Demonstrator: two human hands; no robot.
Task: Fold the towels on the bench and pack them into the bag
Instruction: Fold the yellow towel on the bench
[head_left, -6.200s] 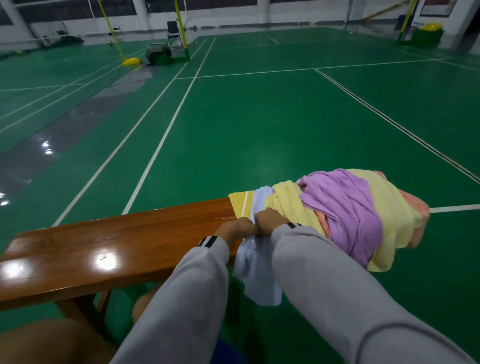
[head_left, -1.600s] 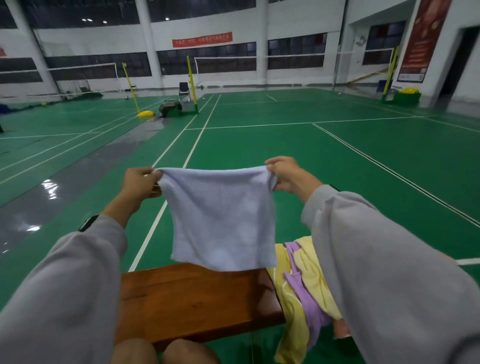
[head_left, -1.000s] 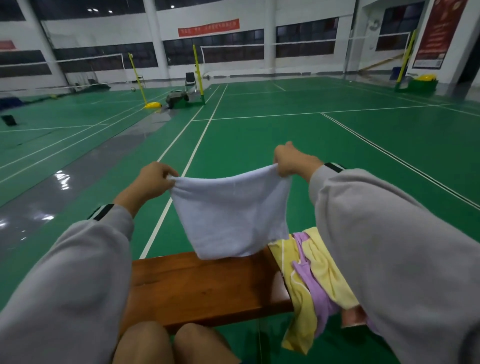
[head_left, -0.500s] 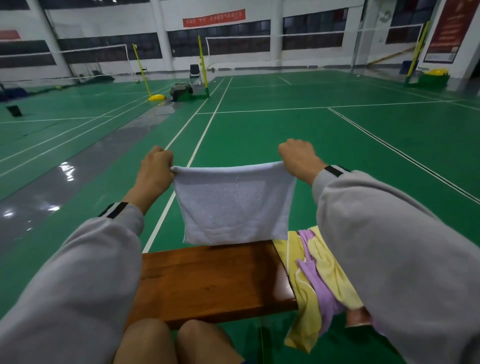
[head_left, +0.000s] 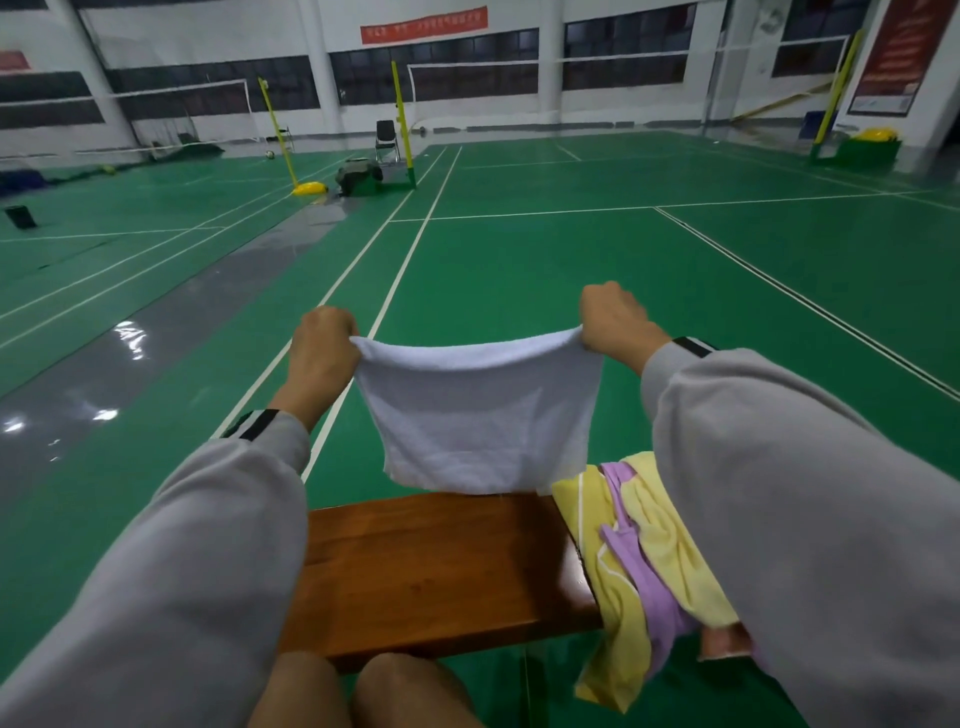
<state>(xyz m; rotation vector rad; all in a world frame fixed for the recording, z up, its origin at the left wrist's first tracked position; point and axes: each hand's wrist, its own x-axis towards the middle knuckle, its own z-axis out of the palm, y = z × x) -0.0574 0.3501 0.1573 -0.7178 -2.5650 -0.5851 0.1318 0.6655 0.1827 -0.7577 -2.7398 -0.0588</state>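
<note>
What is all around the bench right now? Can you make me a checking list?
Surface: wooden bench, glossy brown.
Job's things: white towel held up by its top corners; heap of towels, yellow and purple, at the bench's right end; no bag seen.
Clutter: nothing seen.
Hands: left hand and right hand each grip one corner.
Cables: nothing seen.
Surroundings: green court floor, net post, chair.

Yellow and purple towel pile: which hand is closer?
Right. The right hand is raised above the yellow and purple towel pile; the left hand is farther, across the white cloth towel.
</note>
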